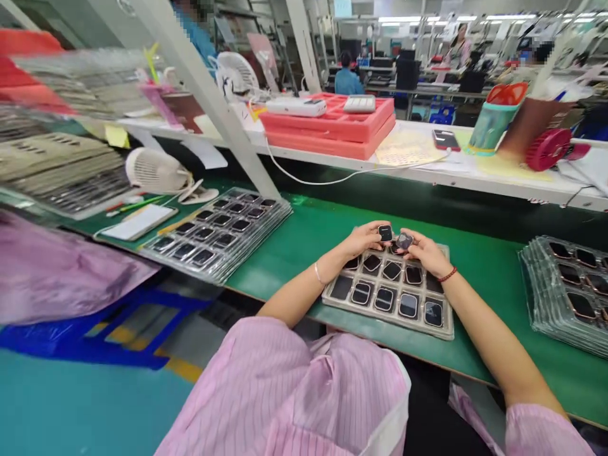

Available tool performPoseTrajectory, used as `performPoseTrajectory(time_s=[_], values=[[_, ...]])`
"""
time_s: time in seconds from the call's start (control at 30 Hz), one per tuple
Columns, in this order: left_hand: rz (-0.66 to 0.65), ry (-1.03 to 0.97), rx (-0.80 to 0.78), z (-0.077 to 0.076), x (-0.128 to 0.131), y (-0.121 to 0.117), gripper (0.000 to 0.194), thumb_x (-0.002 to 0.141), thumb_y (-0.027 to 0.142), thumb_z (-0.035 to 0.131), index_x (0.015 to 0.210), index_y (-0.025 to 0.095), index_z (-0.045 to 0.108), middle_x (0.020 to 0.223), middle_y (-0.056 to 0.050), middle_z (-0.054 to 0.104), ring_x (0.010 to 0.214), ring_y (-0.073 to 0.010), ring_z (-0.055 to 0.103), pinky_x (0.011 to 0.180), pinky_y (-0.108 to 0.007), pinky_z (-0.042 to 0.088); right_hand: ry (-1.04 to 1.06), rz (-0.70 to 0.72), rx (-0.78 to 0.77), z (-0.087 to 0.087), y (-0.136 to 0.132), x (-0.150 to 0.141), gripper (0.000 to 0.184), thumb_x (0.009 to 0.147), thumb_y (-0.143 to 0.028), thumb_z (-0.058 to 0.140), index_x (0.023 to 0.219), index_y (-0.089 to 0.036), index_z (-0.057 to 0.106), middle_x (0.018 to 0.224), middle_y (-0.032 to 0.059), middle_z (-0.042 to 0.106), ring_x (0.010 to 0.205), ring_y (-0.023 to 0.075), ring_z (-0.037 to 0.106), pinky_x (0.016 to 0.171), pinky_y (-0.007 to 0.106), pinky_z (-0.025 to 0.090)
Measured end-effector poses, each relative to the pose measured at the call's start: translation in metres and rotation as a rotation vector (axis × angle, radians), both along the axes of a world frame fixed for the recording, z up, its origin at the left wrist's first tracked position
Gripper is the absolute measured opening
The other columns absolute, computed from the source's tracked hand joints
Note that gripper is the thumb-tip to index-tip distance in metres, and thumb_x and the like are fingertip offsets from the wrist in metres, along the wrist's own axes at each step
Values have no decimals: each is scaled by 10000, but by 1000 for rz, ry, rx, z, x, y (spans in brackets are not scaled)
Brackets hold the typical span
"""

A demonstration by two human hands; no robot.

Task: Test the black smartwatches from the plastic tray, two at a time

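pieces tray [389,322]: 1 o'clock, on green table [494,278] | left hand [363,239]: above tray, fingertips pinching black square piece [385,233] | right hand [424,250]: just beside, fingers gripping greyish piece [404,240] | left tray stack [256,237]: 11 o'clock | right tray stack [536,297]: 2 o'clock | red foam trays [327,147]: 12 o'clock, white shelf [418,167]

Held above the tray's [388,321] far edge: a black rounded-square piece [385,234] and, just beside, a tilted greyer piece [404,240].
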State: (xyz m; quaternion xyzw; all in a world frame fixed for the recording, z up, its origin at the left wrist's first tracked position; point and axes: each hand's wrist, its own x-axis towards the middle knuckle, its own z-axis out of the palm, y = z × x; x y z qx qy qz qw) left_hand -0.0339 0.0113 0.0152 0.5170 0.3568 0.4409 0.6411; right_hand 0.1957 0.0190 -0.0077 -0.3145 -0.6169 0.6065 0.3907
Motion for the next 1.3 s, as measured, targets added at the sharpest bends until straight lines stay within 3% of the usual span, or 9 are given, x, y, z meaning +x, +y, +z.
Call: performPoseTrajectory(time_s=[0.13, 0.37, 0.67, 0.83, 1.0, 1.1, 1.2, 1.3], values=[[18, 105, 88, -1, 2, -1, 606, 662, 115, 672, 1250, 135, 525, 1060, -107, 682, 781, -154, 679, 607, -219, 471, -66, 27, 55, 4, -2, -1, 547, 755, -190, 634, 1293, -246, 555, 1143, 64, 676, 890, 186, 691, 740, 317, 597], [35, 141, 173, 2, 2, -4, 472, 698, 157, 650, 1157, 117, 550, 855, -40, 684, 585, -84, 582, 584, -224, 446, -178, -5, 125, 15, -11, -4, 441, 788, -197, 570, 1229, -195, 587, 1103, 88, 697, 788, 177, 689, 720, 340, 586], [13, 200, 173, -1, -1, -6, 652, 634, 121, 595, 1279, 114, 497, 930, -71, 683, 678, -133, 639, 548, -207, 425, -150, 27, 77, 13, -9, -7, 513, 724, -154, 560, 1237, -183, 552, 1058, 80, 690, 837, 183, 690, 717, 325, 571], [19, 210, 177, 1, -1, -8, 507, 744, 235, 626, 1227, 107, 538, 967, -100, 687, 682, -147, 649, 532, -214, 438, -116, -8, 29, 15, -12, -7, 432, 778, -275, 657, 1189, -180, 563, 991, 71, 689, 783, 174, 694, 653, 294, 562], [35, 191, 176, -5, 0, -7, 297, 816, 259, 581, 1073, 110, 587, 886, -72, 681, 611, -115, 645, 506, -193, 446, -84, -26, -2, 18, -12, -7, 394, 792, -478, 696, 1014, -173, 584, 963, 79, 710, 776, 171, 697, 654, 282, 552], [66, 189, 173, -6, 1, -4, 259, 832, 235, 555, 1064, 121, 582, 863, -46, 668, 630, -112, 665, 522, -182, 458, -145, -79, 74, 26, -11, -3, 368, 775, -486, 701, 929, -163, 615, 939, 79, 713, 832, 185, 676, 734, 318, 544], [142, 242, 199, 5, -4, -10, 246, 839, 212, 528, 1058, 123, 595, 884, -48, 673, 644, -103, 661, 552, -183, 466, -330, -197, 212, 39, -17, 13, 303, 765, -426, 695, 894, -156, 646, 869, 66, 701, 778, 184, 648, 730, 328, 518], [213, 435, 392, 21, -20, -36, 235, 810, 197, 558, 1013, 132, 656, 967, -58, 700, 712, -110, 637, 641, -215, 488, -584, -282, 358, 47, -37, 38, 208, 800, -362, 642, 873, -168, 654, 843, 60, 696, 750, 191, 634, 695, 324, 495]])
